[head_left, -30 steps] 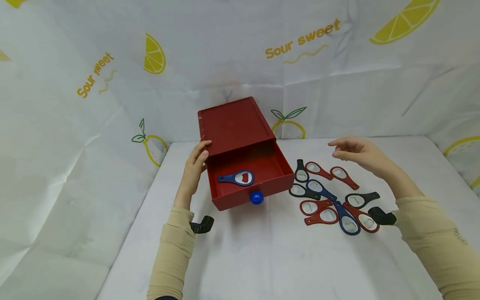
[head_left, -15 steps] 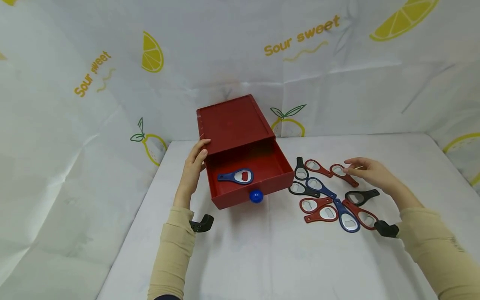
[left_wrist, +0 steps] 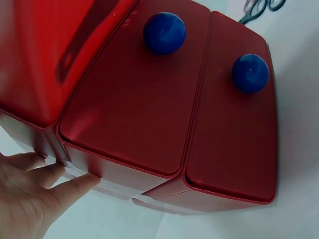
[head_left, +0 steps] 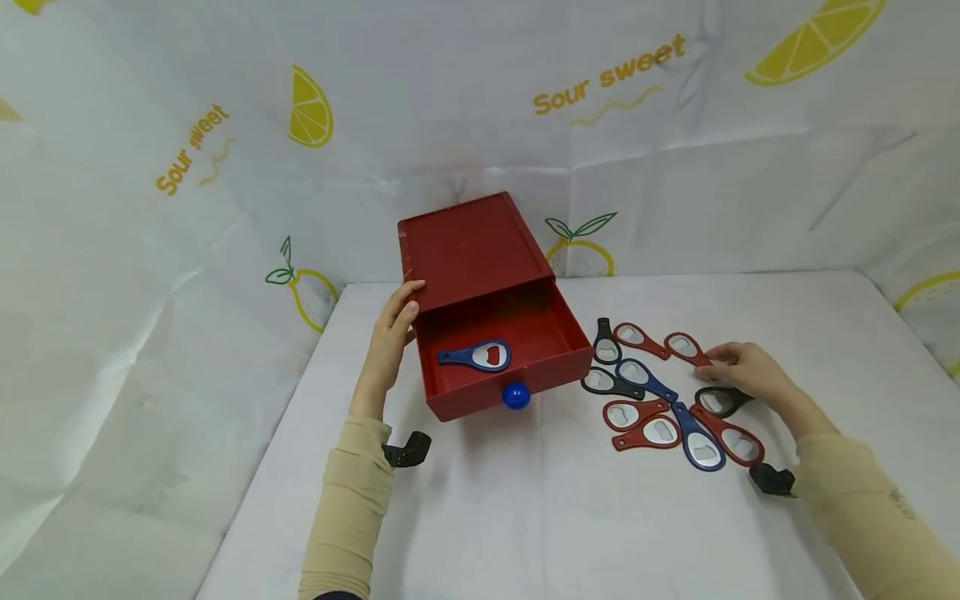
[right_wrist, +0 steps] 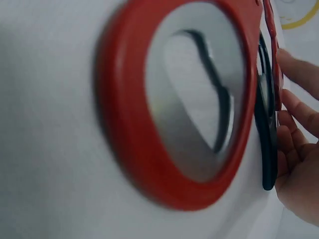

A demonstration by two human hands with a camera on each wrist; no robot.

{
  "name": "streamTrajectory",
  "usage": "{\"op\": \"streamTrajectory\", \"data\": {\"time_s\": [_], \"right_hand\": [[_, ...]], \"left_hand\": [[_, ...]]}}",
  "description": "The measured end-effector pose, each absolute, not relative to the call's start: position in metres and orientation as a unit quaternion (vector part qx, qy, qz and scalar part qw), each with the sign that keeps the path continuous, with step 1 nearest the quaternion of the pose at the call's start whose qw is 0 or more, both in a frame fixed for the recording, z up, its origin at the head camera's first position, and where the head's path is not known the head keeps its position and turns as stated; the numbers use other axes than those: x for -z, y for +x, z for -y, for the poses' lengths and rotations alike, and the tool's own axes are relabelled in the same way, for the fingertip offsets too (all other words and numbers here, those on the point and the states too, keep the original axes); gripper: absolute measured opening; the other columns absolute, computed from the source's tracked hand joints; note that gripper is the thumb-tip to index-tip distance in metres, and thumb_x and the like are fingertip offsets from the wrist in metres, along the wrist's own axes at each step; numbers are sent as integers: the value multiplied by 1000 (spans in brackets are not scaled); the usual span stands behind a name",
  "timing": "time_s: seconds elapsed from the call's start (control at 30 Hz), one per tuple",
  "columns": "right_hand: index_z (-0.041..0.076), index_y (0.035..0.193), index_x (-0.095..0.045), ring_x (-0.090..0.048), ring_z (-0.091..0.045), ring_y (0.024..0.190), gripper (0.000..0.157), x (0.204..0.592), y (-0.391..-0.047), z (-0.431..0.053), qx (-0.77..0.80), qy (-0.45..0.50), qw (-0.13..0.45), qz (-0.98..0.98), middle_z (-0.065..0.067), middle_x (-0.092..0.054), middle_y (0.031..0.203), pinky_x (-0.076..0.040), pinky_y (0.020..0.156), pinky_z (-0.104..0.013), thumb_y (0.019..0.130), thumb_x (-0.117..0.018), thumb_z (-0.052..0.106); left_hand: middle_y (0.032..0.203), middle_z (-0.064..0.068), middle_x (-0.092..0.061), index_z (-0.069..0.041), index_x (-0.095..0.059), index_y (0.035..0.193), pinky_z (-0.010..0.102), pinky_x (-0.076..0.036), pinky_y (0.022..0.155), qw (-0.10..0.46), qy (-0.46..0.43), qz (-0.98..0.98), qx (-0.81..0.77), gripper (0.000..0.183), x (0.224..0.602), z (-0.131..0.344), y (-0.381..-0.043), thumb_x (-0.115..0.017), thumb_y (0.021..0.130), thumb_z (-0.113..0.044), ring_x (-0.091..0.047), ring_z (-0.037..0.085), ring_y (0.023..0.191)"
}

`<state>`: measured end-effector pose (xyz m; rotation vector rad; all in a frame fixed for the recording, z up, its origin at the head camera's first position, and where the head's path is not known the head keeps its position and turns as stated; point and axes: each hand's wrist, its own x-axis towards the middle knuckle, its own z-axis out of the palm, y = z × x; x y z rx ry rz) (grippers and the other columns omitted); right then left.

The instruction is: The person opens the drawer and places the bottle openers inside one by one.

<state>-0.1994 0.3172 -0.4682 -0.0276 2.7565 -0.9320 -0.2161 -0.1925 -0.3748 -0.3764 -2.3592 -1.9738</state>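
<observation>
A red drawer cabinet [head_left: 472,250] stands at the middle back, its top drawer [head_left: 551,372] pulled out. Inside that drawer lies a blue bottle opener [head_left: 474,356]. My left hand [head_left: 386,342] rests against the cabinet's left side with its fingers extended; the left wrist view shows the fingertips [left_wrist: 82,184] touching the side wall. On the right, my right hand [head_left: 753,371] pinches the handle end of a red bottle opener [head_left: 684,346] that lies on the table. Just below that hand is a black bottle opener [head_left: 716,402], its handle partly covered by the fingers.
Several more red, blue and black bottle openers lie close together right of the drawer, among them a blue one [head_left: 701,446] and a red one [head_left: 738,442]. Lower drawers with blue knobs [left_wrist: 250,73] show in the left wrist view. A printed white cloth [head_left: 450,100] hangs behind.
My right hand has come down and forward from above the table to the red bottle opener's handle and now pinches it. The left hand stays at the cabinet.
</observation>
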Motion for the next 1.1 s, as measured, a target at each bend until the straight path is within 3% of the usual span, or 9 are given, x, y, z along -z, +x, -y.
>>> {"op": "streamTrajectory", "data": {"time_s": [0.17,0.4,0.67,0.93,1.1], "right_hand": [[-14,116,-49,-51,-36,86,63,470,-198,-314,301,9,89,-949,-35,-53,106,-47,70,-41,84,-64,39],[-12,110,-53,-52,-27,77,51,471,-196,-313,301,18,71,-951,-26,-59,93,-38,60,-23,88,-60,34],[-11,112,-54,-52,-30,82,54,471,-193,-315,303,27,66,-950,-29,-59,100,-39,64,-26,90,-58,38],[-9,116,-53,-50,-31,85,57,463,-190,-318,307,22,58,-950,-28,-58,101,-38,65,-28,90,-56,42],[-8,113,-56,-49,-28,83,53,454,-187,-318,316,5,24,-948,-24,-60,96,-39,63,-26,90,-58,40]], "left_hand": [[147,2,-31,-27,-42,136,59,-30,105,21,-124,757,641,43,376,192,-215,-42,95,-41,-38,28,128],[150,5,-28,-23,-38,138,58,-29,107,13,-118,760,639,41,365,189,-208,-38,98,-31,-36,30,130],[152,8,-25,-17,-35,140,58,-29,106,13,-118,776,619,43,350,183,-199,-35,99,-28,-34,32,133],[149,3,-29,-26,-39,138,59,-29,105,18,-121,768,628,42,366,189,-211,-39,97,-38,-35,28,132],[151,5,-27,-22,-37,139,59,-29,106,16,-120,771,625,42,359,186,-204,-37,98,-32,-33,29,133]]}}
